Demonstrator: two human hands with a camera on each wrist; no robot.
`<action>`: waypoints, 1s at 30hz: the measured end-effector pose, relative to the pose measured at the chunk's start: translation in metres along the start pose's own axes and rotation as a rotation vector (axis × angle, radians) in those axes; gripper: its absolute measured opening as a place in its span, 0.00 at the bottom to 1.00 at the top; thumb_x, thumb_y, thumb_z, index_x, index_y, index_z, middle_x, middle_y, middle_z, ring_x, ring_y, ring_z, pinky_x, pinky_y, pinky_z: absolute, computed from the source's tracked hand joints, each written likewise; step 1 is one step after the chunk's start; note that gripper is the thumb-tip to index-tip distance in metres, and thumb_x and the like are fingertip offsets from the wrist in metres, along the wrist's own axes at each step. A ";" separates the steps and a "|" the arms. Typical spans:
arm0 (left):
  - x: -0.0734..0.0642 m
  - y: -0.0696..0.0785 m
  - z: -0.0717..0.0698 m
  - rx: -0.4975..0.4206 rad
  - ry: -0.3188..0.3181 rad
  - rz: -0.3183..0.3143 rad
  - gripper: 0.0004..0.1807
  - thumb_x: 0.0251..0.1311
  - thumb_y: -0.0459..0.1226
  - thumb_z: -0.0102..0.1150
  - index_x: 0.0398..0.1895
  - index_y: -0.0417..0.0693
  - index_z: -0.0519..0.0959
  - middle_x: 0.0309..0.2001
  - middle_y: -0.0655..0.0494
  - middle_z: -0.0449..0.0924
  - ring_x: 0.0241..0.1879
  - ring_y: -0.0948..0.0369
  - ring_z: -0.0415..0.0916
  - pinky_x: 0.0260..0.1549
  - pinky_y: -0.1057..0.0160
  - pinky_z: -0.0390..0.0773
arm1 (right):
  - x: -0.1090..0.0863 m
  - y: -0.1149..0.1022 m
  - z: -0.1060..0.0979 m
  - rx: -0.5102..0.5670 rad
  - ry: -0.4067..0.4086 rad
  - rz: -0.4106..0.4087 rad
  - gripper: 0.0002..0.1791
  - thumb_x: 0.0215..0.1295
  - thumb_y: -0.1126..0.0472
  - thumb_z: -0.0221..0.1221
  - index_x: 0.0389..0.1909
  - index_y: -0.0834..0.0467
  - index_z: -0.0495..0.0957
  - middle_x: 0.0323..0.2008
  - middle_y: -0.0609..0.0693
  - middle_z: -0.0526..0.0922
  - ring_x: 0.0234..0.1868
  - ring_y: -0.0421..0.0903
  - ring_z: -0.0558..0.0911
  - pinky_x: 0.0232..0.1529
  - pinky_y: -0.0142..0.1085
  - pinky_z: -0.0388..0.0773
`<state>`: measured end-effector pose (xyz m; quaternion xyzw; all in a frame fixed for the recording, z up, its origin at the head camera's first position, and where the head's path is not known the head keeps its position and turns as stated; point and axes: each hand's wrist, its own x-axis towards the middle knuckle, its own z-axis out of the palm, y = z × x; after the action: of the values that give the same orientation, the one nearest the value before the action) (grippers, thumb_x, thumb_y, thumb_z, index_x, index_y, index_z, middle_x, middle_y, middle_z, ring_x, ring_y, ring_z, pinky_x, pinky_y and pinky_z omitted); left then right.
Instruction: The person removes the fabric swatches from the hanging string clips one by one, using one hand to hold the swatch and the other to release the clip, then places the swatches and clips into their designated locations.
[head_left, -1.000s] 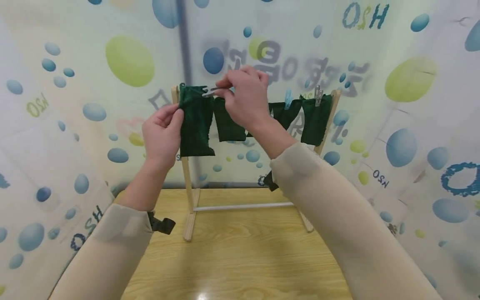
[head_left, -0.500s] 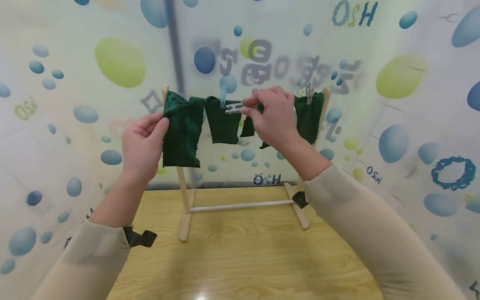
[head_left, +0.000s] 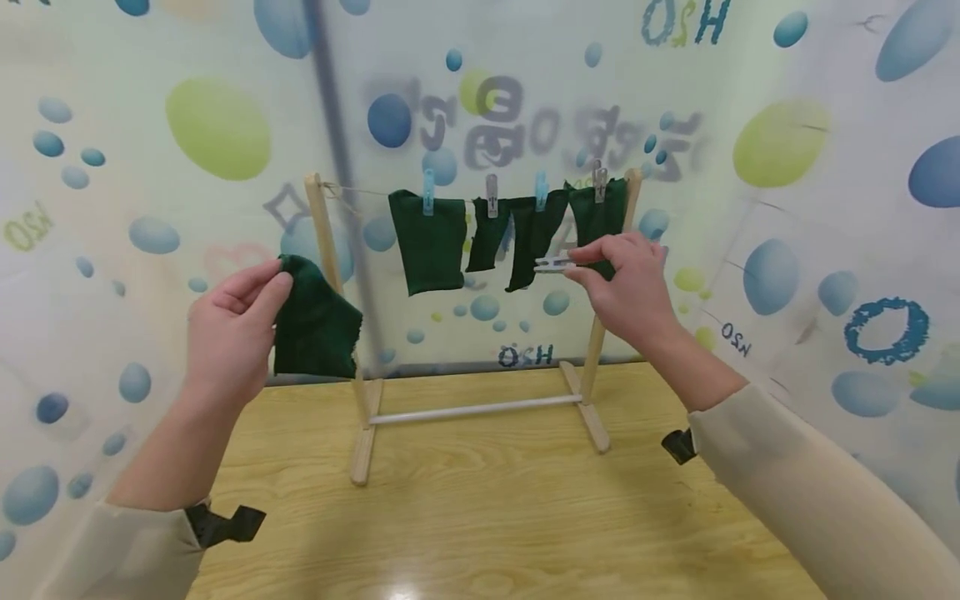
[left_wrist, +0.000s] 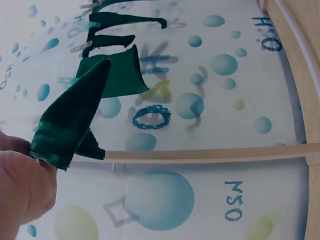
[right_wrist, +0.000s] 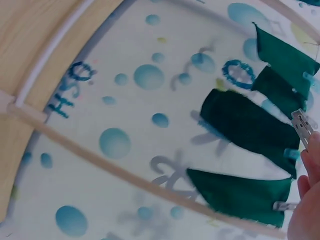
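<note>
My left hand [head_left: 232, 333] pinches a dark green cloth [head_left: 315, 325] by its upper corner, left of the wooden rack; the cloth hangs down from the fingertips. In the left wrist view the same cloth [left_wrist: 72, 115] droops away from the thumb. Between thumb and fingers my right hand [head_left: 630, 283] pinches a grey clothespin [head_left: 553, 264], in front of the right part of the rack. Several green cloths, one of them a wide cloth [head_left: 427, 250] at the left, hang from the string, held by a blue clothespin [head_left: 428, 192], a grey clothespin [head_left: 492, 196] and others.
The rack has a left wooden post [head_left: 324, 233], a right post [head_left: 595, 354] and a white bottom rod [head_left: 476, 410]. Its feet stand on a wood-grain table [head_left: 480, 517]. A bare stretch of string [head_left: 363, 191] runs beside the left post. A patterned curtain [head_left: 480, 333] closes off the back.
The cloth in my left hand has come off the left end of the string and moved left and down. My right hand has drawn the grey clothespin away to the right and down.
</note>
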<state>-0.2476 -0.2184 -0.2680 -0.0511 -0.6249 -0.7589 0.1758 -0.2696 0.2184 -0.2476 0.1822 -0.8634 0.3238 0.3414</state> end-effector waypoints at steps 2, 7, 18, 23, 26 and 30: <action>-0.003 -0.003 -0.009 0.001 0.003 -0.024 0.14 0.72 0.40 0.73 0.58 0.61 0.92 0.37 0.70 0.90 0.43 0.71 0.76 0.29 0.81 0.73 | -0.009 0.009 -0.005 -0.013 -0.004 0.014 0.10 0.72 0.66 0.72 0.50 0.65 0.88 0.48 0.62 0.92 0.55 0.61 0.76 0.68 0.63 0.55; -0.012 -0.012 -0.032 0.065 -0.009 -0.095 0.24 0.74 0.43 0.71 0.72 0.59 0.84 0.45 0.74 0.89 0.46 0.74 0.80 0.37 0.79 0.82 | -0.033 0.030 -0.016 -0.024 -0.015 0.071 0.11 0.71 0.67 0.72 0.51 0.66 0.87 0.50 0.64 0.91 0.54 0.61 0.76 0.62 0.61 0.56; -0.022 -0.048 -0.070 0.128 -0.143 -0.231 0.37 0.80 0.48 0.64 0.87 0.57 0.64 0.75 0.63 0.80 0.57 0.77 0.85 0.47 0.74 0.86 | -0.096 0.085 -0.027 -0.009 -0.076 0.247 0.16 0.75 0.63 0.70 0.58 0.67 0.84 0.56 0.68 0.87 0.63 0.67 0.75 0.72 0.72 0.55; -0.028 -0.064 -0.088 0.264 -0.189 -0.276 0.39 0.82 0.52 0.59 0.90 0.57 0.58 0.91 0.51 0.42 0.89 0.60 0.47 0.70 0.68 0.67 | -0.114 0.098 -0.029 -0.017 -0.085 0.300 0.19 0.76 0.62 0.70 0.60 0.67 0.83 0.56 0.69 0.86 0.64 0.68 0.75 0.68 0.70 0.65; -0.032 -0.075 -0.100 0.295 -0.199 -0.298 0.40 0.83 0.53 0.57 0.90 0.56 0.56 0.91 0.51 0.39 0.91 0.52 0.34 0.72 0.67 0.62 | -0.120 0.107 -0.029 -0.015 -0.093 0.323 0.20 0.77 0.60 0.69 0.61 0.68 0.82 0.57 0.69 0.86 0.64 0.70 0.77 0.65 0.68 0.71; -0.038 -0.087 -0.116 0.352 -0.185 -0.346 0.41 0.83 0.55 0.55 0.90 0.56 0.55 0.92 0.50 0.37 0.91 0.49 0.32 0.75 0.64 0.59 | -0.127 0.121 -0.025 -0.010 -0.119 0.358 0.22 0.78 0.57 0.69 0.62 0.68 0.81 0.59 0.70 0.86 0.67 0.72 0.78 0.66 0.70 0.72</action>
<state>-0.2243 -0.3094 -0.3849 0.0187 -0.7602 -0.6494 -0.0085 -0.2335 0.3354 -0.3764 0.0429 -0.9024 0.3636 0.2274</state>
